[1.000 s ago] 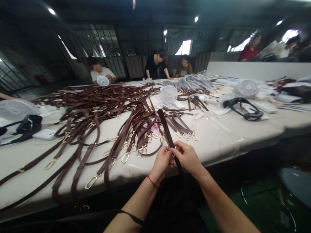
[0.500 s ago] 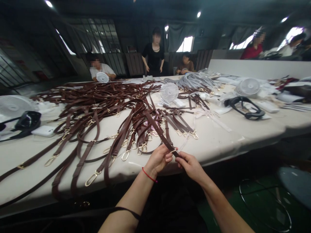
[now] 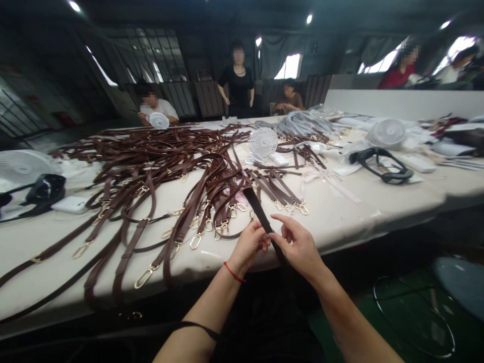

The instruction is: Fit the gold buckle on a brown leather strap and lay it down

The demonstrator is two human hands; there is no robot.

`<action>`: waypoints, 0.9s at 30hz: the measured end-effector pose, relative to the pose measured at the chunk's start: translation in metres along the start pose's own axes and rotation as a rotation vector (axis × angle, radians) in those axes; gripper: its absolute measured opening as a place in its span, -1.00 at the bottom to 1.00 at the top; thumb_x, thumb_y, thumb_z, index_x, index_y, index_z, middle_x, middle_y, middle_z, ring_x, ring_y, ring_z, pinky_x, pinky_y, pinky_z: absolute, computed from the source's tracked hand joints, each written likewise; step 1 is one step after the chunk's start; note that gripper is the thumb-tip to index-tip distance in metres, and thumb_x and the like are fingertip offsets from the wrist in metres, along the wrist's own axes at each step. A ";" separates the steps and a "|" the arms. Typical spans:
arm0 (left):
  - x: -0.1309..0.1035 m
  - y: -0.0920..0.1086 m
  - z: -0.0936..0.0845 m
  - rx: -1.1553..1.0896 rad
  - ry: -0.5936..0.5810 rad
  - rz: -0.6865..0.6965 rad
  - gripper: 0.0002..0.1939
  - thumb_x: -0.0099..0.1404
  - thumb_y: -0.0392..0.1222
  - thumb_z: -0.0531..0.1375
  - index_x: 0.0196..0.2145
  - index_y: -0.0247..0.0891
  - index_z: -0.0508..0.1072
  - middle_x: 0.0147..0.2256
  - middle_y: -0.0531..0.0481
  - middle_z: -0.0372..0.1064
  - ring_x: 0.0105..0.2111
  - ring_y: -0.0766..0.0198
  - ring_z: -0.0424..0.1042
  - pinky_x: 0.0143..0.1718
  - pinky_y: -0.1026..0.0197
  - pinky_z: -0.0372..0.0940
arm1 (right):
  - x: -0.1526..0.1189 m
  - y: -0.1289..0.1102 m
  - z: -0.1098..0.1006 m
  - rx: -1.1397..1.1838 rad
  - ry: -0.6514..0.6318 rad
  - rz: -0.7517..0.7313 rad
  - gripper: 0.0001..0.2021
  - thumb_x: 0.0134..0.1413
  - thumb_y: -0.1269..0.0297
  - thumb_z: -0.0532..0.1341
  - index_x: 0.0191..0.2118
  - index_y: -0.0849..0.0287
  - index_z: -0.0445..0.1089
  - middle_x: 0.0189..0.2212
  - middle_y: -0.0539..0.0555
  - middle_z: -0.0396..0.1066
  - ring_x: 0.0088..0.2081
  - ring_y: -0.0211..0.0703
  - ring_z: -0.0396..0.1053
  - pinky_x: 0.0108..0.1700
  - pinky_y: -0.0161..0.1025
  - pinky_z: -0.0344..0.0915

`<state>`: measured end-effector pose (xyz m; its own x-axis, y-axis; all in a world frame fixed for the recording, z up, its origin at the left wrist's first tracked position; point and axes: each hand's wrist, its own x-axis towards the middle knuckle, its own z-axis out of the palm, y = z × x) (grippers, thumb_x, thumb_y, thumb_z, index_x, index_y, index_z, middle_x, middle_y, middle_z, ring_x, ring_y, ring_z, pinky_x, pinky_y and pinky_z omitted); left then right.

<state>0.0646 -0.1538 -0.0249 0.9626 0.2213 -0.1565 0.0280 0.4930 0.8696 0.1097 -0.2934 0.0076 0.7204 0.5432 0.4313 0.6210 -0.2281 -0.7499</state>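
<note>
At the counter's (image 3: 340,222) near edge, left hand (image 3: 247,245) and right hand (image 3: 300,247) both pinch one dark brown strap (image 3: 259,212), raised upright. Many clipped straps (image 3: 159,166) lie finished-looking beyond; this one appears mid-work.

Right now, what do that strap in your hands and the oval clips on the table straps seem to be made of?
The strap, pinched by the left hand and right hand, looks like dark brown leather or a leather-like synthetic: matte, bending stiffly. The oval clips look like gold-toned metal, shiny and catching glints. The table covering looks like pale cloth.
</note>
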 end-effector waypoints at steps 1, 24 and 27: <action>0.001 -0.002 0.001 0.023 0.000 0.019 -0.64 0.06 -0.09 0.32 -0.29 -0.35 0.32 -0.49 0.02 0.29 -0.61 0.44 0.22 -0.63 0.38 0.06 | 0.003 -0.005 -0.001 0.037 -0.036 -0.004 -0.70 0.16 0.23 0.23 0.01 0.13 0.43 -0.46 0.01 0.27 -0.44 -0.24 0.22 -0.30 -0.29 0.22; 0.002 0.005 0.007 -0.081 -0.068 -0.126 -0.61 0.09 -0.02 0.32 -0.28 -0.41 0.39 -0.50 0.07 0.19 -0.63 0.50 0.12 -0.66 0.40 -0.05 | 0.013 0.020 -0.004 0.250 -0.049 0.103 -0.73 0.17 0.20 0.19 -0.07 0.19 0.45 -0.38 0.05 0.30 -0.40 -0.26 0.25 -0.32 -0.32 0.26; 0.002 0.003 0.008 -0.036 -0.054 -0.124 -0.60 0.11 0.02 0.31 -0.30 -0.38 0.35 -0.51 0.09 0.15 -0.66 0.52 0.07 -0.68 0.41 -0.12 | 0.027 0.017 0.000 0.298 -0.061 0.100 -0.81 0.12 0.20 0.22 -0.26 0.21 0.47 -0.38 0.07 0.36 -0.35 -0.21 0.31 -0.32 -0.31 0.29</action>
<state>0.0691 -0.1581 -0.0191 0.9655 0.1120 -0.2353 0.1386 0.5438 0.8277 0.1402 -0.2830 0.0066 0.7476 0.5798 0.3239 0.4239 -0.0410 -0.9048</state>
